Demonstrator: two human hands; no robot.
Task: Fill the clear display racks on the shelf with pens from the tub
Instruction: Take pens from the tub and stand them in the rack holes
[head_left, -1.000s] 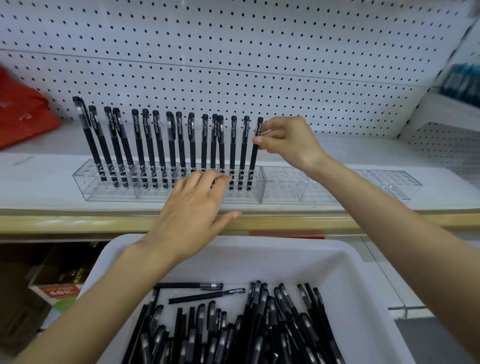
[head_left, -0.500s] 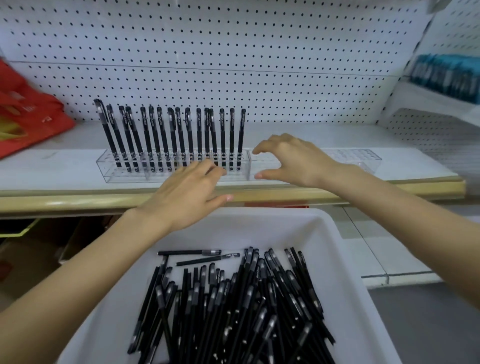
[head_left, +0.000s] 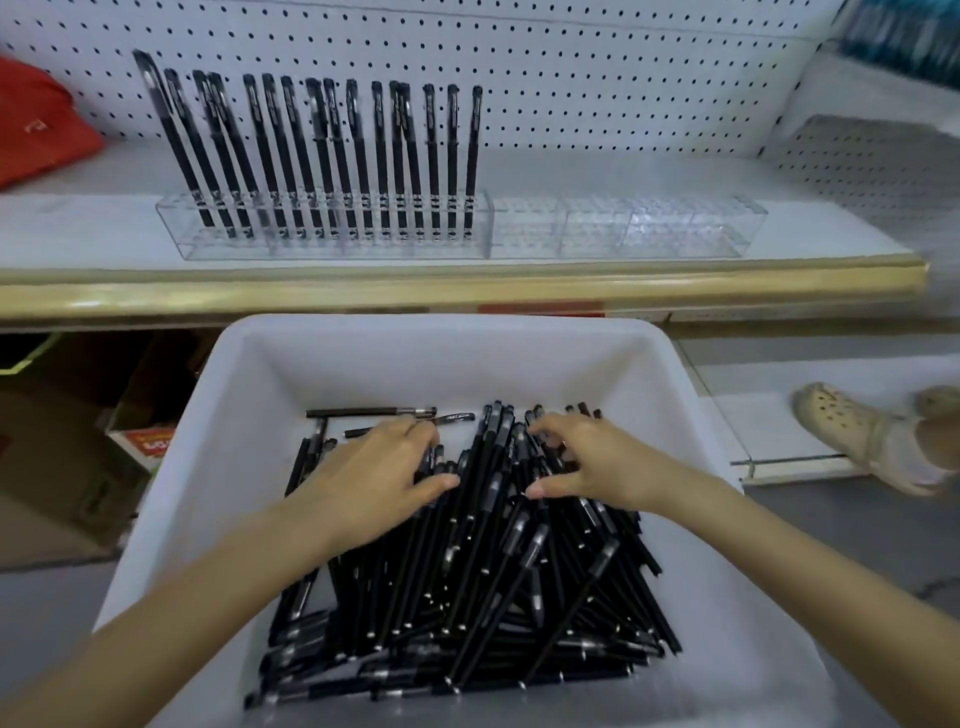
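White pegboard (head_left: 571, 78) | left hand (head_left: 374, 478) fingers (head_left: 415, 441) flat on slim pens (head_left: 467, 571) | right hand (head_left: 602, 462) grip unclear

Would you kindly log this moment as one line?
tub: both hands inside; left hand: flat on pens; right hand: curled into them, grip unclear; left rack: holds pens; right rack: unfilled

On the shelf (head_left: 78, 228), a row of standing pens (head_left: 332, 156) is crowding the left clear rack (head_left: 322, 244), blocking any reach through it toward the pegboard (head_left: 571, 78). The right clear rack (head_left: 623, 228) is lying open from above. In the white tub (head_left: 228, 415), a pen heap (head_left: 467, 571) is covering the near floor, leaving bare room along the far wall and left side.
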